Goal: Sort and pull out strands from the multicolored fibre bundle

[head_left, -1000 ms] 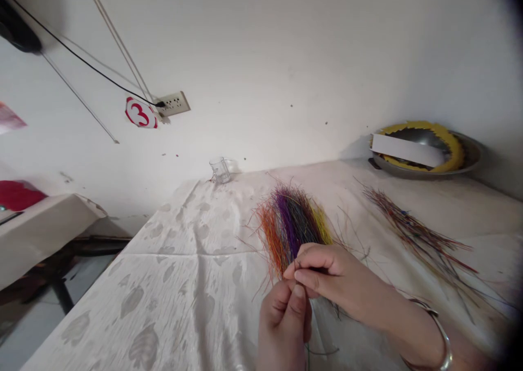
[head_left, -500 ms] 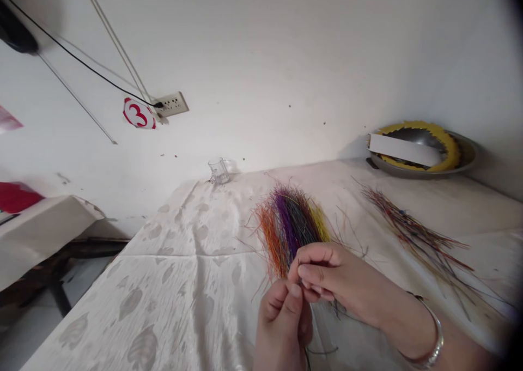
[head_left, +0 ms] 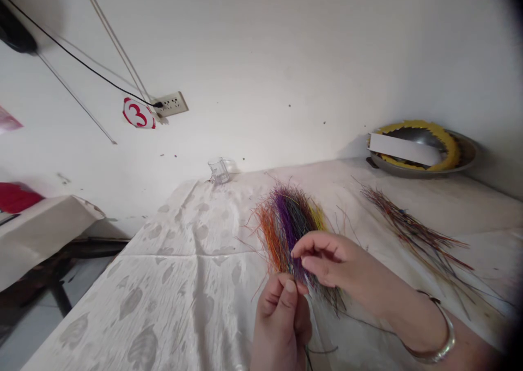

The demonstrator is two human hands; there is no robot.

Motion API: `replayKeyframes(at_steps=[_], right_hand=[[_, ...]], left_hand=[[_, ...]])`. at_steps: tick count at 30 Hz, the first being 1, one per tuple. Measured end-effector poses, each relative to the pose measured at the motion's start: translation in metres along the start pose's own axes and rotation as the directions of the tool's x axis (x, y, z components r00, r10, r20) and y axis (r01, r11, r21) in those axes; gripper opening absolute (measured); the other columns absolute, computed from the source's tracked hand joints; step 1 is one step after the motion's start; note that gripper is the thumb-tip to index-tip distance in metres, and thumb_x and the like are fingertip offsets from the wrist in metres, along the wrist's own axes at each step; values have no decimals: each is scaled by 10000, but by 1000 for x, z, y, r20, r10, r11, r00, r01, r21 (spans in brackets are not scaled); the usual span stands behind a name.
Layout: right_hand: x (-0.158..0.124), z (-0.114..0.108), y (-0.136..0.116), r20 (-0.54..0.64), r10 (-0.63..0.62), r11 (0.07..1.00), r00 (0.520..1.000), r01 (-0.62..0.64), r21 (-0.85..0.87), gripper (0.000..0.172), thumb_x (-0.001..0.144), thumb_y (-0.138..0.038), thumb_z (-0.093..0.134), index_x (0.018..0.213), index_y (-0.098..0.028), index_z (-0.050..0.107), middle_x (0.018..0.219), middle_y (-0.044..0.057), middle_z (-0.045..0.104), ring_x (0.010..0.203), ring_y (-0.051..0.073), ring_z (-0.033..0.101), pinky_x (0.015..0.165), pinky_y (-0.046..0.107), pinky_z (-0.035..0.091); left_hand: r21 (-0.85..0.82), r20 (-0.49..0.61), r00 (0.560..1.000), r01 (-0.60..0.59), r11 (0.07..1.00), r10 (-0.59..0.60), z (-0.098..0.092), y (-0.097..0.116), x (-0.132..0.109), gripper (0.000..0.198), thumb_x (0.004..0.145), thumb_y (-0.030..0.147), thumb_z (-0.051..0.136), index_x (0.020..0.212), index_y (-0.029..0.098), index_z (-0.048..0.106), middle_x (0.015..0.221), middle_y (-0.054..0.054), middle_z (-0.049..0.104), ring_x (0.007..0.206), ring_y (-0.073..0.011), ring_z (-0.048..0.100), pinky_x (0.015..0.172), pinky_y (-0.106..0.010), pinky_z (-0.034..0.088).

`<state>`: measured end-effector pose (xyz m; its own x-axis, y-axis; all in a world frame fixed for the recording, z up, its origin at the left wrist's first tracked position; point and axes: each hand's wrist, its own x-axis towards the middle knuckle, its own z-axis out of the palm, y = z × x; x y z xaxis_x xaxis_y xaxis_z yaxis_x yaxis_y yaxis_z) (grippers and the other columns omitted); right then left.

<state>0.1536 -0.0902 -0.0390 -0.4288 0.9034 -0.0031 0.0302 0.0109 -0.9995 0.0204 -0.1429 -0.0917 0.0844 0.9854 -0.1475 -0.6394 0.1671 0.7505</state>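
Note:
My left hand [head_left: 283,319] is closed in a pinch, thumb pressed on the forefinger. A thin dark cord [head_left: 322,352] trails out beneath it; the pinched part is too small to make out. Just above and to the right, my right hand [head_left: 339,259] has its thumb and forefinger apart, with nothing clearly between them. Behind both hands lies a thick bundle of thin cords [head_left: 281,218] in orange, purple, dark grey, brown and yellow. My right hand covers part of its near end.
To the right lies a looser bunch of cords [head_left: 412,226] with small knots or beads. A metal bowl [head_left: 412,173] holding a yellow ring and a white strip stands at the back right. A glass mug [head_left: 219,170] sits by the wall on the patterned tablecloth [head_left: 171,305].
My right hand has moved slightly up and away from my left hand, its thumb and forefinger parting. My left hand keeps its pinch in nearly the same place.

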Motion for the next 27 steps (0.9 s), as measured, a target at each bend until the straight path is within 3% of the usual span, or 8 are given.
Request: replayKeyframes(at_steps=[3,9,15,27], right_hand=[[0,4,-3,84,-38,985,996,52,-167,58,764,-151,593,760,-190,635,702,-23,586,677,131,511,605,240,399],[2,9,-2,49,-106,954,993,116,-277,133,810,-175,548,696,-192,615,667,-21,590,656,133,531,589,242,403],[2,13,0,-79,-125,953,989,98,-288,58,759,-168,582,785,-214,606,697,-22,582,633,134,525,543,240,404],[0,11,-4,-66,-215,930,974,184,-317,145,791,-137,536,669,-210,566,646,-32,537,618,128,499,543,241,377]], left_hand=[[-3,-10,1000,-17,1000,17,-1,-1,1,369,724,484,718,633,190,514,420,118,252,374,-36,100,338,-163,105],[39,-52,998,-27,999,29,0,-1,2,366,713,497,721,662,185,534,421,116,283,384,-40,114,353,-176,110],[139,-110,988,-93,986,109,-2,-4,2,386,728,479,713,622,184,489,438,108,299,404,-48,148,377,-200,116],[220,-106,987,-95,971,121,-6,-6,1,361,731,488,705,661,182,525,455,109,300,415,-50,165,394,-204,114]])
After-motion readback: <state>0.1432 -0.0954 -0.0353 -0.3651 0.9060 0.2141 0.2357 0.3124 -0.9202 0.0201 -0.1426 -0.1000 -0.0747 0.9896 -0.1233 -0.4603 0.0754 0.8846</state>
